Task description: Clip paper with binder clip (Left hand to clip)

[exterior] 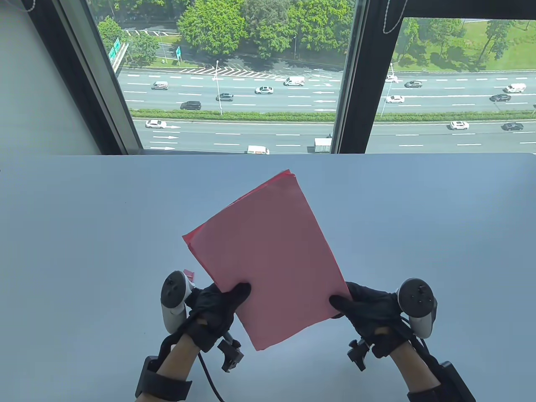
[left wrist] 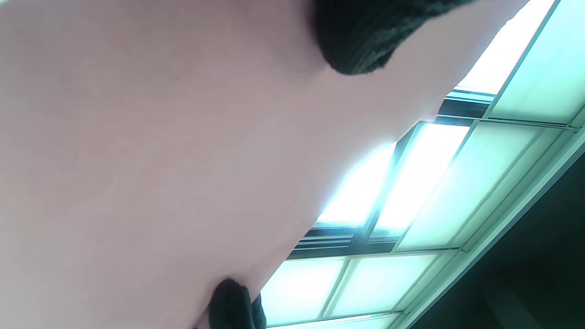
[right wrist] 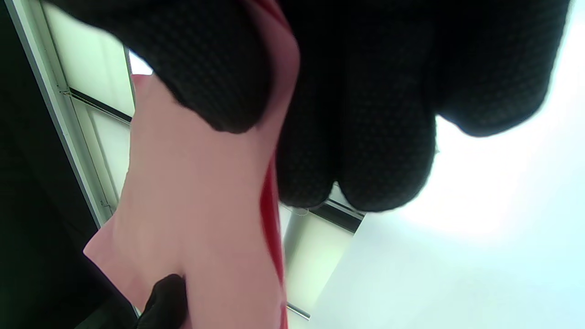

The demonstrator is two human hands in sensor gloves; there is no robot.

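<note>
- Pale blue-grey matte table [exterior: 83, 251] fills the lower part of the table view; its far edge meets a wall of windows.
- Dark-framed window [exterior: 351, 83] behind the table looks down on a multi-lane road with cars, a hedge median and trees.
- White wall panel [exterior: 37, 83] stands left of the window frame.
- Thin stack of pink rectangular paper sheets [exterior: 268, 255] is held up off the table, tilted, near edge toward the person, far corner toward the window.
- Left hand [exterior: 213, 310] in a black glove grips the paper's lower left edge: thumb on the front face, other fingers hidden behind the sheets.
- Right hand [exterior: 368, 310] in a black glove grips the paper's lower right edge; right wrist view shows the thumb on one face and fingers pressed together on the other, pinching the stack.
- White tracker [exterior: 176, 299] sits on the back of the left hand; a matching one on the right.
- Small red object [exterior: 189, 275] lies on the table just left of the paper, partly hidden by the left tracker; cannot tell what it is.
- Left wrist view: paper [left wrist: 160, 160] fills most of the frame, lit ceiling panels [left wrist: 411, 183] beyond it.
</note>
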